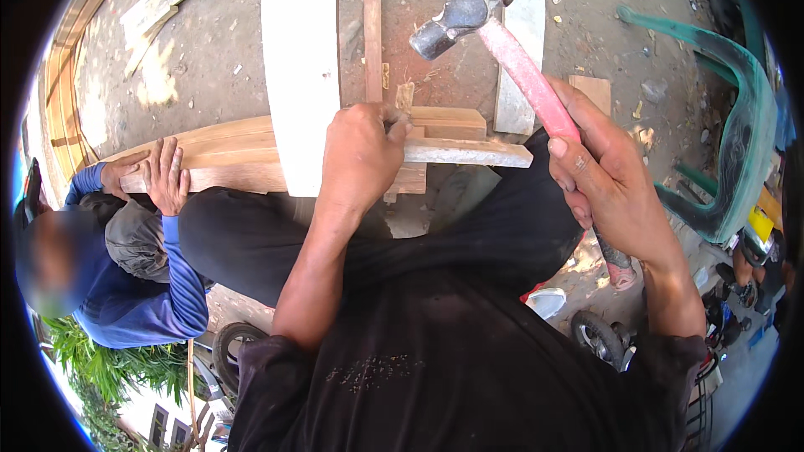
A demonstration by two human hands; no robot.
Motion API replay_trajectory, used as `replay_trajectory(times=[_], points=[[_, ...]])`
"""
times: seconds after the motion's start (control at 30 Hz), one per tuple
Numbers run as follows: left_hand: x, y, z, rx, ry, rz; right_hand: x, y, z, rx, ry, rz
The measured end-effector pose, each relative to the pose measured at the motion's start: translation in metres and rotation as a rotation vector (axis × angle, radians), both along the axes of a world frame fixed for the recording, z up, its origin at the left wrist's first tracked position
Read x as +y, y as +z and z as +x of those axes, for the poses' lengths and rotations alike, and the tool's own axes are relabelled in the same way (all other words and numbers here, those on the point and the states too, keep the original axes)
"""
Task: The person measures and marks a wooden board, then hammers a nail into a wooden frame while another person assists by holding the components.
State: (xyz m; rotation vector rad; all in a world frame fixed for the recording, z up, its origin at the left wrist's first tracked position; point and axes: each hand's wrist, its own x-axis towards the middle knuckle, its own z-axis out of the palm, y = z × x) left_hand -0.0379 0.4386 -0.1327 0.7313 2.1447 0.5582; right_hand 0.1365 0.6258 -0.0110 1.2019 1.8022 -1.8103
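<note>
My left hand [358,153] rests at the edge of a white board [297,33], over stacked wooden strips [448,121], with thumb and fingers pinched; what they hold is too small to make out. A pale-edged strip [469,153] extends rightward from beside it. My right hand [601,166] grips the pink handle of a ball-peen hammer [528,71], whose dark metal head is raised above and right of my left hand. At left, a co-worker in blue sleeves has both hands [167,184] on a long wooden beam [226,146].
A green chair [749,151] lies on the right. Loose boards [519,42] and offcuts [159,17] lie on the dusty ground. The co-worker [126,310] sits close on my left. Plants [92,351] and a wheel [590,339] show at the lower edges.
</note>
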Motion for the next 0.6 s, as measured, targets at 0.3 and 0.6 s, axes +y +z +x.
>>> replay_trajectory(times=[0.3, 0.6], points=[[0.001, -0.003, 0.0, 0.036, -0.018, -0.023, -0.013, -0.02, 0.003, -0.042, 0.049, -0.174], [-0.001, -0.006, 0.0, 0.075, 0.002, -0.004, -0.002, -0.033, -0.001, 0.061, 0.072, 0.062]])
